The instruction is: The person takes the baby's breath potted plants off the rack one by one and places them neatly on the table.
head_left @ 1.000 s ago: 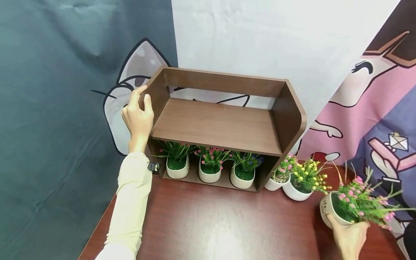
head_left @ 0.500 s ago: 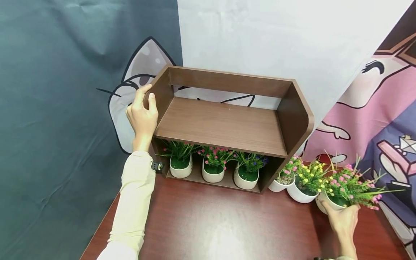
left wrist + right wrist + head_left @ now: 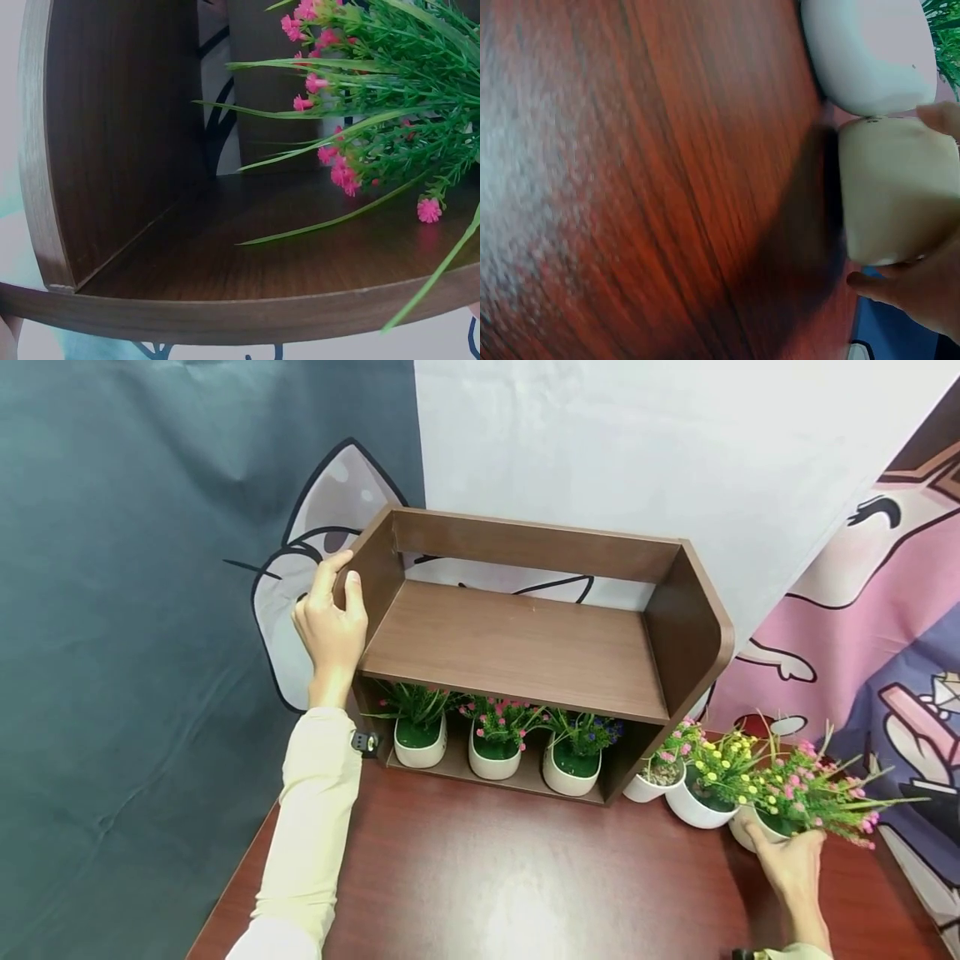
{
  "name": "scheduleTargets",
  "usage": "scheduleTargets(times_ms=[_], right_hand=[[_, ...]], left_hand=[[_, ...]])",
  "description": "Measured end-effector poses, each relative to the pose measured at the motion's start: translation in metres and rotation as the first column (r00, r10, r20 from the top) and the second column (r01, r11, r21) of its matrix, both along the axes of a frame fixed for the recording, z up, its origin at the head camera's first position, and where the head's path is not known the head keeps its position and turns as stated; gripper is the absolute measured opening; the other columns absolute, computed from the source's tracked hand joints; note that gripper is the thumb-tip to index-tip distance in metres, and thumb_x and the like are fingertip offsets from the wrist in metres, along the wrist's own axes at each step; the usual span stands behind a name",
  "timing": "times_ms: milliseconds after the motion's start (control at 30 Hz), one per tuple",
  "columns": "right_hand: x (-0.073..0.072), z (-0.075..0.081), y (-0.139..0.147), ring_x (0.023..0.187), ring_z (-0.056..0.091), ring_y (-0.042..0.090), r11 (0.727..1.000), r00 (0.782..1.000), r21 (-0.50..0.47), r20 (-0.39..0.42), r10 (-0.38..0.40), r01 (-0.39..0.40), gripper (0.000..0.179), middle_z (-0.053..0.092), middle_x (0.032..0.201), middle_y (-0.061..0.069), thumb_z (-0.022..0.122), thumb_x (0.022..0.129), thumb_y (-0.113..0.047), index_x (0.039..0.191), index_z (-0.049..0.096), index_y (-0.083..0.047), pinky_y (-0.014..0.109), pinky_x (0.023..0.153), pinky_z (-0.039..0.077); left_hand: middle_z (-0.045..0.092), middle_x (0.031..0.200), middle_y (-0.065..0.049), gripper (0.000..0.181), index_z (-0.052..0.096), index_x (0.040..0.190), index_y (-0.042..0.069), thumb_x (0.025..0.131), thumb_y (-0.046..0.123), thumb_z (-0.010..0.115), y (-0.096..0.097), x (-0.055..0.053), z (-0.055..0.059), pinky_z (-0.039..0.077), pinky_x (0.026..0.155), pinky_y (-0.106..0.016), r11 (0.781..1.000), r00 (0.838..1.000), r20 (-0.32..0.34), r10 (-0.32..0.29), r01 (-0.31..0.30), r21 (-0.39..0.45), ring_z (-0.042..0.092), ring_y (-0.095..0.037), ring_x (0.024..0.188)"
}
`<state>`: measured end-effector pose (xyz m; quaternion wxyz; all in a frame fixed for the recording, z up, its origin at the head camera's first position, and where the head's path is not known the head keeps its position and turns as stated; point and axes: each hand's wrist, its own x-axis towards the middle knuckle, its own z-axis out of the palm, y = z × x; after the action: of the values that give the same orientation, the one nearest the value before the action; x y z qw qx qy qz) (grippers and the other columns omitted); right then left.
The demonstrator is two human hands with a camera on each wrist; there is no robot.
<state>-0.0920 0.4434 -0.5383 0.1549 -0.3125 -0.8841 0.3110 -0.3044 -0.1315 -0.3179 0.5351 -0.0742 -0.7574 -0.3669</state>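
My left hand grips the left side panel of a brown two-tier shelf, thumb inside and fingers over the outer edge. At the right of the table, my right hand holds a potted artificial plant with pink flowers. Its cream pot lies between thumb and fingers in the right wrist view, touching a neighbouring white pot. That neighbour carries yellow flowers. The far fingers of the right hand are partly hidden behind the pot in the head view.
Three potted plants stand in the shelf's lower tier. A small pink-flowered pot is beside the shelf's right panel. The reddish-brown table extends in front, and printed cloth hangs behind and at the sides.
My right hand has brought the pink-flowered potted plant left and back, up against the yellow-flowered one; it barely moves in the last half second. My left hand stays on the shelf panel.
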Motion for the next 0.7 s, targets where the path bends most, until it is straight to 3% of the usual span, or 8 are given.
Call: scheduleTargets(times_ms=[167,233,333,400,567,700], right_hand=[[-0.004,-0.006,0.005,0.093,0.029,0.059,0.989,0.992,0.084,0.042,0.123,-0.126,0.066,0.027,0.101,0.052,0.057,0.076,-0.026,0.090,0.036,0.036,0.057,0.079,0.024],[-0.006,-0.006,0.007,0.092,0.029,0.059,0.988,0.990,0.076,0.048,0.133,-0.137,0.070,0.026,0.101,0.052,0.057,0.076,-0.026,0.097,0.030,0.036,0.057,0.079,0.025],[-0.008,-0.006,0.008,0.090,0.030,0.060,0.984,0.988,0.093,0.040,0.150,-0.153,0.070,0.026,0.099,0.053,0.057,0.076,-0.026,0.097,0.031,0.036,0.057,0.077,0.026],[-0.004,-0.007,0.005,0.090,0.029,0.060,0.987,0.991,0.083,0.023,0.135,-0.136,0.078,0.023,0.101,0.051,0.057,0.076,-0.026,0.107,0.019,0.034,0.057,0.078,0.026],[0.019,-0.002,-0.010,0.107,0.022,0.055,0.999,0.997,0.025,-0.060,0.040,-0.039,0.090,0.016,0.120,0.041,0.063,0.072,-0.025,0.129,0.004,0.011,0.058,0.082,0.021],[0.035,0.015,-0.025,0.112,0.018,0.053,1.000,1.000,0.001,0.018,-0.009,0.009,0.094,0.010,0.128,0.037,0.061,0.074,-0.032,0.133,-0.001,0.006,0.059,0.084,0.020]], left_hand=[[0.062,0.100,0.009,0.025,0.062,0.105,0.017,0.084,0.022,0.050,-0.001,0.000,0.001,0.024,0.046,-0.031,1.000,1.000,-0.003,0.002,-0.002,-0.008,0.028,-0.018,0.039],[0.062,0.100,0.010,0.025,0.061,0.105,0.018,0.084,0.023,0.050,-0.002,-0.001,0.002,0.024,0.046,-0.031,1.000,1.000,-0.001,0.005,-0.005,-0.010,0.027,-0.018,0.039],[0.062,0.100,0.010,0.025,0.061,0.105,0.019,0.084,0.023,0.050,-0.002,-0.002,0.003,0.023,0.046,-0.031,1.000,1.000,-0.004,0.008,-0.008,-0.012,0.027,-0.018,0.039],[0.062,0.099,0.009,0.025,0.061,0.106,0.018,0.084,0.023,0.050,-0.003,-0.001,0.002,0.023,0.046,-0.031,1.000,1.000,-0.007,0.010,-0.010,-0.019,0.027,-0.018,0.039],[0.064,0.093,0.004,0.025,0.062,0.105,0.018,0.084,0.022,0.050,-0.001,0.002,0.000,0.023,0.046,-0.031,0.999,1.000,-0.015,0.003,-0.004,-0.031,0.027,-0.016,0.039],[0.065,0.087,0.001,0.025,0.062,0.105,0.018,0.084,0.022,0.050,-0.002,0.002,0.002,0.022,0.046,-0.031,1.000,1.000,-0.025,0.006,-0.007,-0.027,0.025,-0.015,0.039]])
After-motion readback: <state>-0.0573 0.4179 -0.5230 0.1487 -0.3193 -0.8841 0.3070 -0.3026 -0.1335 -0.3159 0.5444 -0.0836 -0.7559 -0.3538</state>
